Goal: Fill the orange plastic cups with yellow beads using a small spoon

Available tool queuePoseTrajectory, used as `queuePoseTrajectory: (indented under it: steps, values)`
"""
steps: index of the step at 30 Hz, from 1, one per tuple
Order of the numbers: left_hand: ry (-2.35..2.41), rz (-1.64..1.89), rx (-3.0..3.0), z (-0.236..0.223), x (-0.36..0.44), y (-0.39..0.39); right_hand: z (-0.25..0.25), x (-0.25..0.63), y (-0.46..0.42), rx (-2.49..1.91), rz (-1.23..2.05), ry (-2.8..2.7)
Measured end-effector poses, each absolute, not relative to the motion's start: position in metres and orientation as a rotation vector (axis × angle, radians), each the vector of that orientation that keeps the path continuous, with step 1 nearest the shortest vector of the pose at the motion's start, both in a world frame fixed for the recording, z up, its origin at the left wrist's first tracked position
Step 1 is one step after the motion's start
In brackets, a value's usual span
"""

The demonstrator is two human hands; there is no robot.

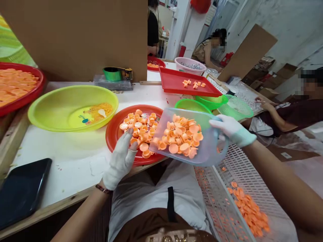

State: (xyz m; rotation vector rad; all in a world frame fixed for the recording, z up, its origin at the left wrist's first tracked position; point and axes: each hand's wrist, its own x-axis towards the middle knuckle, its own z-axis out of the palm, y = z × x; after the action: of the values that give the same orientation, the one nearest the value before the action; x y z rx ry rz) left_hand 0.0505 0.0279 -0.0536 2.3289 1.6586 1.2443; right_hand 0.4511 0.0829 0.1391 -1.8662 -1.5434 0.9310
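My right hand [230,130], in a white glove, grips the handle of a translucent bluish plastic scoop [208,151]. The scoop is tilted, its mouth over the right side of a red round tray [112,143]. Inside the scoop lies a heap of small orange plastic caps [183,134]. More orange caps [143,134] are scattered in the red tray, some showing a pale round face. My left hand [121,159], gloved with bare fingertips, is at the tray's near left rim. Its fingers are stretched out and hold nothing I can see.
A yellow basin [50,116] holds small yellow bits and a white spoon. A black phone-like slab [25,188] lies at left. A white perforated crate [222,205] with orange pieces stands below right. Green bowls [193,105] and a red rectangular tray [176,84] sit beyond. Other people work nearby.
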Motion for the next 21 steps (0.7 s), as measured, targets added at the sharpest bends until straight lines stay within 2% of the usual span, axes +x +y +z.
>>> queuePoseTrajectory:
  steps: [4,10,12,17,19,21]
  values:
    - [1.459,1.140,2.481,-0.048,0.071,0.050,0.154,0.388,0.131,-1.983,0.792,-1.784]
    - [1.654,0.576,2.581,-0.048,0.079,0.074,0.199,0.336,0.192,-2.094,0.468,-2.194]
    - [1.717,0.583,2.557,-0.051,0.063,0.072,0.219,0.329,0.198,-2.135,0.326,-2.283]
    - [1.741,0.939,2.439,-0.053,0.039,0.068,0.255,0.317,0.187,-2.188,0.108,-2.298]
    - [1.739,0.887,2.468,-0.052,0.050,0.075,0.264,0.314,0.182,-2.163,-0.004,-2.283]
    - [1.688,0.694,2.561,-0.050,0.068,0.087,0.272,0.314,0.178,-2.105,-0.185,-2.299]
